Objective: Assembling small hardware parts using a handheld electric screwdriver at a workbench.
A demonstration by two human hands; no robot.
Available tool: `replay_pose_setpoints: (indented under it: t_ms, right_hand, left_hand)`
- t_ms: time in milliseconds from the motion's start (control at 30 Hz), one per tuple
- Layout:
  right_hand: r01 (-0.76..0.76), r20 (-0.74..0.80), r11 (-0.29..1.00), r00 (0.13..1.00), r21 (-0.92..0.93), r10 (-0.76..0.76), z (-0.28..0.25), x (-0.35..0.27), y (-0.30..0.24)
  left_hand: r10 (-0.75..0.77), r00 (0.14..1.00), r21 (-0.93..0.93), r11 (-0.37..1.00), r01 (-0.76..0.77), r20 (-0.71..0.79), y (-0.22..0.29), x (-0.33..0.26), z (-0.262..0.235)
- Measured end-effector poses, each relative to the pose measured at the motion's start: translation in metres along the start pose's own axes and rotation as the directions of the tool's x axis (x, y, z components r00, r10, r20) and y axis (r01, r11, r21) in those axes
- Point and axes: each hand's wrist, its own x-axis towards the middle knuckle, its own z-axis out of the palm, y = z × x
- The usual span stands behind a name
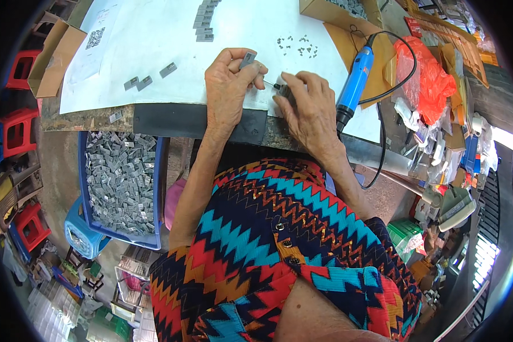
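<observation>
While the grip of the left hand (229,77) pinches a small gray block (248,60) above the table (68,121), the right hand (312,107) curls its grip around a thin dark tool (277,86) — its metal rod (269,84) points left. A blue power tool (356,80) lies to the right, and a row of gray blocks (203,24) lies far off.

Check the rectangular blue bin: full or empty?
Not empty: grey pieces lie wall to wall in the blue bin. Exactly how full, cannot tell.
</observation>
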Motion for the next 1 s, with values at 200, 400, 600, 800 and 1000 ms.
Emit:
replay_pose_setpoints:
  t_ms: [200,400,600,800,1000]
  right_hand:
    - [-0.126,-0.087,0.794,0.972,0.594,0.219,0.009,0.023,0.002]
    - [-0.044,-0.106,0.837,0.987,0.545,0.120,0.017,0.028,0.003]
    - [-0.059,-0.109,0.844,0.984,0.533,0.138,0.020,0.026,0.005]
    - [-0.108,-0.076,0.819,0.981,0.563,0.181,0.021,0.024,0.004]
    - [-0.139,-0.051,0.783,0.976,0.606,0.212,0.022,0.022,0.005]
  left_hand:
    - [-0.041,0.998,-0.019,0.999,0.042,0.050,0.002,0.001,0.003]
    - [-0.020,0.995,0.004,1.000,0.020,0.101,-0.001,0.000,0.002]
    - [-0.038,0.992,0.105,0.994,0.025,0.120,0.001,-0.001,0.006]
    - [-0.048,0.990,0.099,0.994,0.035,0.130,0.001,-0.002,0.006]
    - [-0.069,0.988,0.113,0.992,0.054,0.138,0.000,-0.002,0.007]
